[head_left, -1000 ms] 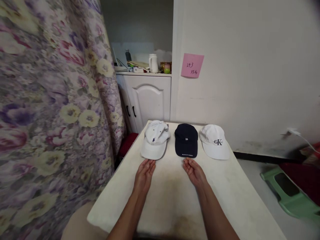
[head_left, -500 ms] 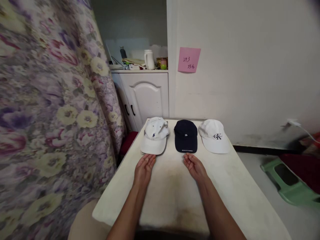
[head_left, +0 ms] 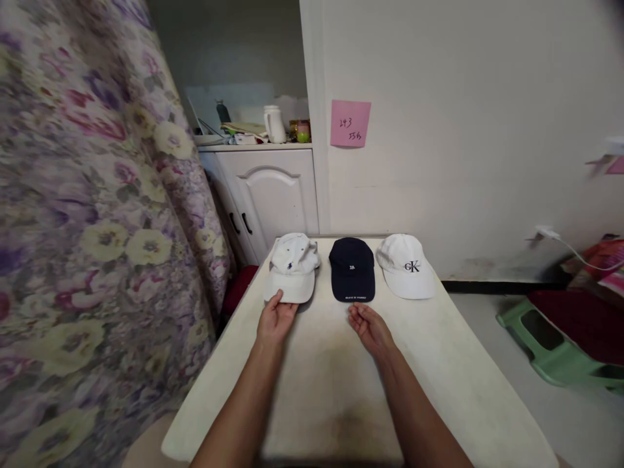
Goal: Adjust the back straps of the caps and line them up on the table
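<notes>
Three baseball caps lie in a row across the far part of the table. On the left is a white cap (head_left: pixel 294 257) with a small dark logo, and its brim faces me. My left hand (head_left: pixel 277 318) grips that brim, thumb on top and fingers underneath. A navy cap (head_left: pixel 351 266) with small white lettering sits in the middle. Just below its brim edge is my right hand (head_left: pixel 371 326), palm turned up, fingers loosely curled and holding nothing; whether the fingertips touch the brim I cannot tell. The right-hand white cap (head_left: pixel 407 266) bears dark letters and is untouched.
The pale-covered table (head_left: pixel 439 377) meets the wall behind the caps. A floral curtain (head_left: pixel 97 260) hangs along the left. Beyond stands a white cabinet (head_left: pixel 273 201) with a white jug (head_left: pixel 275 125) on top. A green stool (head_left: pixel 536 344) is on the floor at right.
My left hand has closed on the left white cap's brim, its thumb now over the top. My right hand stays by the navy brim. The view has turned slightly right.
</notes>
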The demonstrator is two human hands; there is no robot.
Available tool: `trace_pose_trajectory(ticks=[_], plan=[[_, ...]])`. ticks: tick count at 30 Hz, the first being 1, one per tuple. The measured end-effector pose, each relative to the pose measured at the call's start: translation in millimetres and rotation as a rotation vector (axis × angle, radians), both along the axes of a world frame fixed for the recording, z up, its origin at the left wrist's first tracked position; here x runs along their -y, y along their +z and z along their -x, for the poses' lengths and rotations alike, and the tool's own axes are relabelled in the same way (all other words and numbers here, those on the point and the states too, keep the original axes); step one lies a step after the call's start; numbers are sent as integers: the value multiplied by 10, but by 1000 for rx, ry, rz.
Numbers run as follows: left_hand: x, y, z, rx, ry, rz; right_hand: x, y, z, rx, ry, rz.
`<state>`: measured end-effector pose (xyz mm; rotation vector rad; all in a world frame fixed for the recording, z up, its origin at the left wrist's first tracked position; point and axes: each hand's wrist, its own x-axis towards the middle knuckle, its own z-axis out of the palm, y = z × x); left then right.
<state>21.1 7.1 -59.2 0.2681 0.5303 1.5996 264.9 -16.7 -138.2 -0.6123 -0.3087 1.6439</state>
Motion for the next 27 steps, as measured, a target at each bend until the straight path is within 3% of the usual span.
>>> trace_pose_trajectory(ticks=[8,12,15,22,27], plan=[[-230,397,-73,19,32,-144,-24,-10,2,-17,-2,-3],[-164,518,-149,16,40,-190,-5,65,8,-27,22,-35],[137,378,-297,2,8,-155,58,195,31,-39,78,-109],[1209,-346,-761,-61,-257,63,222,457,13,-92,127,-229],[1517,-457,-945,-85,-309,65,280,462,-43,-92,41,-172]])
